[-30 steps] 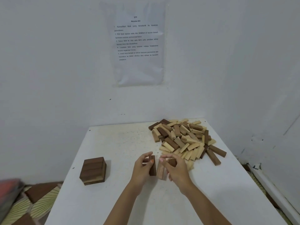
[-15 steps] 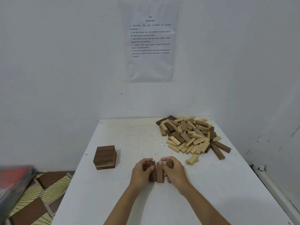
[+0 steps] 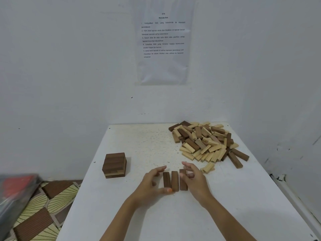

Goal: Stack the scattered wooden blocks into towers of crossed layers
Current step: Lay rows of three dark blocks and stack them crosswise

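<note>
Three dark wooden blocks (image 3: 175, 180) lie flat side by side on the white table (image 3: 225, 206), long sides pointing away from me. My left hand (image 3: 152, 184) is just left of them, fingers spread and relaxed, thumb tip at their near end. My right hand (image 3: 194, 178) is just right of them, fingers loosely apart, partly covering the rightmost block. Neither hand holds anything. A short tower of crossed dark layers (image 3: 115, 165) stands at the table's left edge. A heap of light and dark blocks (image 3: 206, 141) fills the far right corner.
A light block (image 3: 207, 167) lies loose between the heap and my right hand. White walls close the table at the back and right, with a printed sheet (image 3: 163, 40) on the back wall. A patterned floor (image 3: 40, 211) shows at the lower left.
Both hands carried the upright blocks toward me, laid them flat as a row of three, and have opened away from them. The camera view shifted left.
</note>
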The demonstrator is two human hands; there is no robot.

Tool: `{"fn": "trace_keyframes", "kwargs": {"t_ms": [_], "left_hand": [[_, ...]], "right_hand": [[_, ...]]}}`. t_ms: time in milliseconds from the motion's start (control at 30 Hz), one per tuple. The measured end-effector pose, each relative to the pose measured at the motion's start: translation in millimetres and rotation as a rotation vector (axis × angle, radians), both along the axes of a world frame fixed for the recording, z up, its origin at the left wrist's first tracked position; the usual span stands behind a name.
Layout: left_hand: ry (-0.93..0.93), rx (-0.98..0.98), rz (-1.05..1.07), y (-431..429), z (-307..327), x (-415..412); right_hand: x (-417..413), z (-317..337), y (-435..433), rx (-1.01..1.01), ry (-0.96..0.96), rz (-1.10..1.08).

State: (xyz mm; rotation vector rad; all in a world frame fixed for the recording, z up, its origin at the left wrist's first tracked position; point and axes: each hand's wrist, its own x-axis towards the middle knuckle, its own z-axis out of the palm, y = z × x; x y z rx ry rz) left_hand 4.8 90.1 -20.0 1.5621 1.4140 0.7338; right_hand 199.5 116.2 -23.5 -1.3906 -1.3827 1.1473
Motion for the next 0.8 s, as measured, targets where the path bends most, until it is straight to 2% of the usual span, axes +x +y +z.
{"fn": "trace_keyframes", "kwargs": {"t_ms": [133,200,267,367,800], "left_hand": [[0.288,0.096,-0.081,-2.3,-3.4,-4.9],[0.331,0.13,-0.076,-1.0,-5.9,-5.9],[0.315,0.161,-0.084,0.4,-6.7,-5.0],[0.233,0.176,-0.077,2.8,-7.4,-2.6],[0.257,0.184,-0.074,13.9,-9.8,3.3]], "right_hand": [[2.2,-5.2,0.9,0.179,-0.21,0.031],[9.3,-3.0,1.5,0.134,-0.186,0.093],[22.5,-1.6,2.8,0.061,-0.2,0.266],[36.8,2.0,3.9,0.064,-0.333,0.461],[35.7,2.1,4.1,0.102,-0.325,0.427]]}}
